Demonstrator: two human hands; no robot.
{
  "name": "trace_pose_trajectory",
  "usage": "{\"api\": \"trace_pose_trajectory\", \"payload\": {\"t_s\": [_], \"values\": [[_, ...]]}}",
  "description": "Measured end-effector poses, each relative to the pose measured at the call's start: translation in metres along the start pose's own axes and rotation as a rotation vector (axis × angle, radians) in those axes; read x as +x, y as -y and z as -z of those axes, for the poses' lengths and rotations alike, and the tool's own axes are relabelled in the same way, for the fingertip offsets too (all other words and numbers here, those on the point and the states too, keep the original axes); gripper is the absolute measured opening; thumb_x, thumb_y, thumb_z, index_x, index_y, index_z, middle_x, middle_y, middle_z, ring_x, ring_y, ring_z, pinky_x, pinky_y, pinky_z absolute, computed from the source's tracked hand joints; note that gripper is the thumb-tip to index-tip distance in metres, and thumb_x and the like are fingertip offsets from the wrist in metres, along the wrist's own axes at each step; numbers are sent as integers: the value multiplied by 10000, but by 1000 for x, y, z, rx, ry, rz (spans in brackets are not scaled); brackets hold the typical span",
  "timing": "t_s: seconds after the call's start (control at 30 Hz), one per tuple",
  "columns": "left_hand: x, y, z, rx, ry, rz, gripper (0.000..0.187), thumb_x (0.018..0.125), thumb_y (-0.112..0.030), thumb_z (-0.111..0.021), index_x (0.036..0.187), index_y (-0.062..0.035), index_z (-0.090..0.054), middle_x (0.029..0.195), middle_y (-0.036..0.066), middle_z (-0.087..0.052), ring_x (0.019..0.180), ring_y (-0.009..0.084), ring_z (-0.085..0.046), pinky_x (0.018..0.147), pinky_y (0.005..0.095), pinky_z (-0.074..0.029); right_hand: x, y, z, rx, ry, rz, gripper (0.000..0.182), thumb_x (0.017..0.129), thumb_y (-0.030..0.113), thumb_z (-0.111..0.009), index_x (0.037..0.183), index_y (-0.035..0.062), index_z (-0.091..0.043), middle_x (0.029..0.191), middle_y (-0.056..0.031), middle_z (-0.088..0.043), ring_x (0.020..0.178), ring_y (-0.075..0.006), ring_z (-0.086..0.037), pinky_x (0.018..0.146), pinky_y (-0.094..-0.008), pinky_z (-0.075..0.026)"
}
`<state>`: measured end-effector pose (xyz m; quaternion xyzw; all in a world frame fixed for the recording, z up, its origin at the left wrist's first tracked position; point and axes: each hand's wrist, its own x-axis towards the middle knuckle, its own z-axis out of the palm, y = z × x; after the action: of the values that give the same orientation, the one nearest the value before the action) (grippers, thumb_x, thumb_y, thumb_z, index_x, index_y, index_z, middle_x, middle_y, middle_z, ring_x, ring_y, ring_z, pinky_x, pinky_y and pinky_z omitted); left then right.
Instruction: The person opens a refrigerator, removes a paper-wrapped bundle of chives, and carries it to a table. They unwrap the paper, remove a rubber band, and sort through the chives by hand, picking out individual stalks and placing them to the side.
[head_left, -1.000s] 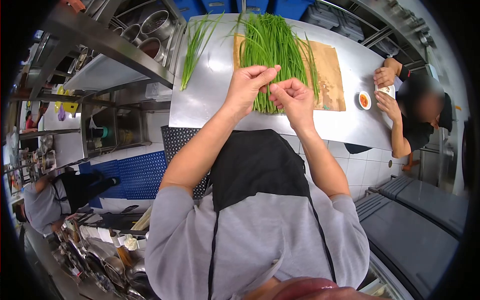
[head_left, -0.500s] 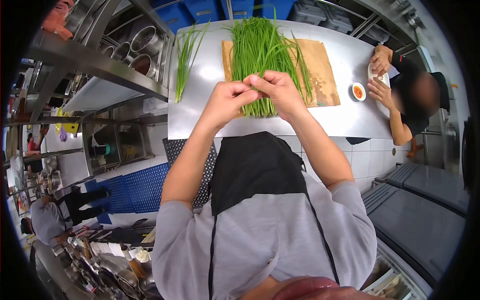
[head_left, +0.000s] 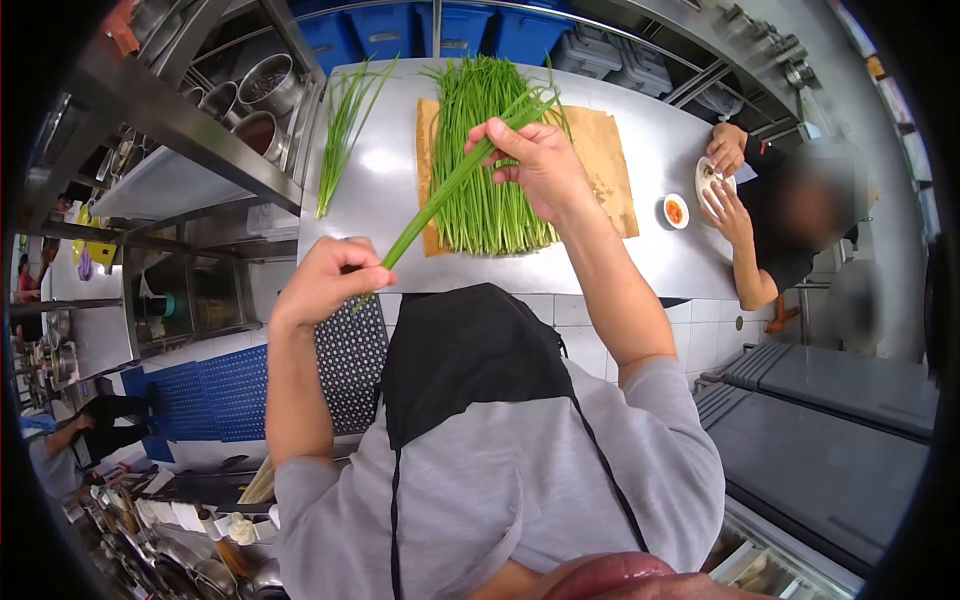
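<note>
A thin bunch of long green garlic chives (head_left: 438,208) stretches diagonally between my hands. At its lower left end, my left hand (head_left: 335,283) is closed around the stalks, just off the table's near edge. Farther up the bunch, my right hand (head_left: 535,165) grips it between thumb and fingers. Behind and below lies a large pile of chives (head_left: 490,215), stems toward me, on a flattened sheet of brown paper (head_left: 608,170). A smaller bundle of chives (head_left: 342,150) rests by itself at the table's left side.
The steel table (head_left: 380,130) carries a small white bowl of orange-red food (head_left: 675,211). At its right end a co-worker's hands (head_left: 728,200) are over a white dish. A metal rack with pots (head_left: 268,85) stands left; blue bins (head_left: 385,32) sit behind the table.
My hands were close together over the pile. They have moved apart, the left one down and leftward, and a thin bunch of chives now shows stretched between them.
</note>
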<state>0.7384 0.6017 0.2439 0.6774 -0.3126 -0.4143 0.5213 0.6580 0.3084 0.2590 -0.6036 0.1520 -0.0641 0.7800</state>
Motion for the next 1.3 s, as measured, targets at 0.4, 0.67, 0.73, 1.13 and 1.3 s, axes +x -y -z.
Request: {"api": "trace_pose_trajectory", "payload": {"t_s": [0.4, 0.67, 0.73, 1.13, 1.3], "values": [[-67, 43, 45, -44, -47, 69, 128, 773, -72, -770, 739, 22, -692, 711, 38, -613, 677, 103, -572, 647, 256, -465, 76, 39, 84, -109, -292, 238, 243, 910, 319, -674, 895, 82, -726, 853, -25, -728, 683, -71, -603, 615, -231, -462], [4, 25, 13, -391, -347, -87, 194, 862, -185, -723, 803, -2, -694, 739, 3, -617, 617, 55, -466, 578, 212, -384, 44, 8, 55, -392, -284, 298, 489, 933, 430, -615, 596, 76, -599, 582, -8, -556, 540, -90, -464, 539, -256, -355], [27, 8, -6, -546, -386, -114, 192, 873, -174, -707, 789, -4, -676, 779, 32, -635, 619, 62, -445, 596, 223, -382, 4, 6, -2, -415, -283, 238, 474, 936, 404, -608, 587, 84, -586, 577, -3, -541, 548, -89, -478, 539, -260, -379], [101, -3, -58, -653, -250, -133, 180, 885, -176, -709, 788, -32, -660, 985, 66, -691, 592, 42, -463, 540, 197, -387, -46, -45, -4, -28, -17, 40, 194, 903, 123, -678, 1039, -14, -655, 863, -59, -700, 719, -82, -629, 615, -221, -481], [112, -8, -62, -629, -242, -138, 188, 894, -173, -699, 790, -24, -651, 1012, 82, -709, 576, 42, -461, 530, 196, -387, -49, -41, 2, -52, 68, -44, 182, 938, 200, -636, 984, 26, -663, 755, -15, -652, 661, -70, -579, 583, -221, -453]]}}
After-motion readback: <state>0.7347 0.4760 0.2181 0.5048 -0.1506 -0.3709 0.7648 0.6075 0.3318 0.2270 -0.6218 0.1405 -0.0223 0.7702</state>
